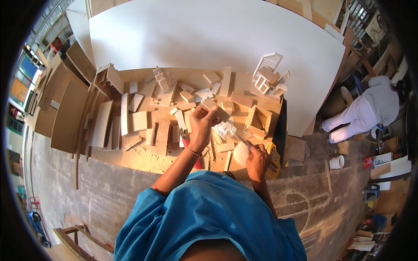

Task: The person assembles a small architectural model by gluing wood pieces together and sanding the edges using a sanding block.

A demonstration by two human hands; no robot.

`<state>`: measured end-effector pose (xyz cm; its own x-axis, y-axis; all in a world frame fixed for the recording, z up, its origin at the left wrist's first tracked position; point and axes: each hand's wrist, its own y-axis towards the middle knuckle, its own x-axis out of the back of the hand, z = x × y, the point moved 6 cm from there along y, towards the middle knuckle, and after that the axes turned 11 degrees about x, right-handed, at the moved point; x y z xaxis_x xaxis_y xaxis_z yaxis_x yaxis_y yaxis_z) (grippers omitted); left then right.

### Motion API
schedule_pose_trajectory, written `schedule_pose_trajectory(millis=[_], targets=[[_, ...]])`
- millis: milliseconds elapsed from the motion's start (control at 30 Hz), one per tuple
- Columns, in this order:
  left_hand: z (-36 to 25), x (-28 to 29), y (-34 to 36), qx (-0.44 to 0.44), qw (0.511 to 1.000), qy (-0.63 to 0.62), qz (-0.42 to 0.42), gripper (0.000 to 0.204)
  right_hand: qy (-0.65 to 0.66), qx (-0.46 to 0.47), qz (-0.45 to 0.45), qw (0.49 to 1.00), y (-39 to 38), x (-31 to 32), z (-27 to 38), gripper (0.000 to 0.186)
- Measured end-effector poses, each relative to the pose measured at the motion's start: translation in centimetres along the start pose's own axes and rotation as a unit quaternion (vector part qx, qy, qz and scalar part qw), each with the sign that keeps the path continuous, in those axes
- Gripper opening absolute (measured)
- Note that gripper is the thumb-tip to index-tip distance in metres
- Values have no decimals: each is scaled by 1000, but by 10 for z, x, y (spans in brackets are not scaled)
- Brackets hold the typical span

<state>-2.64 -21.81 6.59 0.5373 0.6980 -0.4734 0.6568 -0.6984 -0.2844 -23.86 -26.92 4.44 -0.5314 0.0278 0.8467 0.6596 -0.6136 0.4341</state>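
Observation:
My left hand (203,126) is raised over the workbench and pinches a small rectangular wooden block (216,108) between thumb and fingers. Lower and to the right, my right hand (257,160) is closed round a thin stick-like tool (241,138), whose far end points at a crumpled clear plastic bag (225,129). What kind of tool it is, I cannot tell. Beside that hand lie a pale round disc (241,155) and a yellow object with dark parts (273,159). A red-handled tool (185,142) lies partly hidden behind my left wrist.
Wood offcuts and sawdust cover the bench (148,164). An open wooden box (258,122) and a small slatted chair model (266,71) stand on the right. Boards (69,117) lean at the left. A white panel (209,35) rises behind. Another person (370,106) bends over at right.

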Motion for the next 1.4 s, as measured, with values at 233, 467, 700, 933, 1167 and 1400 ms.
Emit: schedule_pose_trajectory(millis=[233, 467, 700, 933, 1167, 1400], targets=[[11, 8, -14, 21, 998, 36, 37, 11, -16, -48, 36, 998, -15, -47, -23, 24], [6, 14, -30, 35, 981, 184, 54, 16, -14, -21, -64, 998, 25, 55, 8, 31], [3, 0, -39, 81, 973, 197, 85, 16, 30, 57, -142, 988, 42, 64, 24, 37], [5, -4, -41, 95, 961, 238, 107, 15, 37, 66, -110, 991, 45, 58, 23, 40], [3, -12, -40, 52, 956, 262, 121, 15, 30, 72, -105, 991, 48, 57, 27, 43], [3, -14, -37, 43, 947, 290, 129, 16, 41, 61, -95, 993, 53, 54, 25, 44]])
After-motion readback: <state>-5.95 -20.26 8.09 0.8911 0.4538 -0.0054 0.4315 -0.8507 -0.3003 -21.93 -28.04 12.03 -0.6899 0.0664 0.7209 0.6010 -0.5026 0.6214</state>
